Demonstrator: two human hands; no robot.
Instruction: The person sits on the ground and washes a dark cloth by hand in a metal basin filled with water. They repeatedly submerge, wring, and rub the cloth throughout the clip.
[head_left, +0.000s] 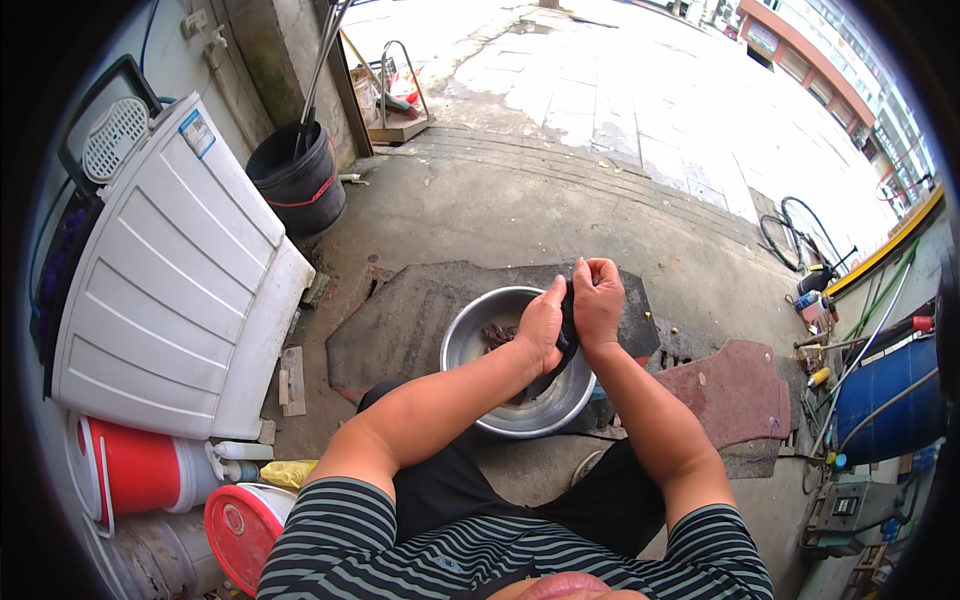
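Observation:
My left hand (541, 324) and my right hand (598, 304) both grip a dark cloth (559, 366). It runs between the hands and hangs down into a round metal basin (456, 319). The hands are side by side over the basin's right half, with the right slightly farther out. A crumpled dark brown piece, apparently fabric (498, 335), lies inside the basin in shallow, cloudy water. My left forearm hides part of the basin's near side. Wet skin glistens on my left hand.
Under the basin lies a dark mat (397, 322), with a reddish mat (720, 394) to the right. A white washing machine (172, 277) and a black bucket (300, 180) stand left. Red-and-white buckets (135, 465) sit near left. A blue barrel (889, 401) and tools line the right wall.

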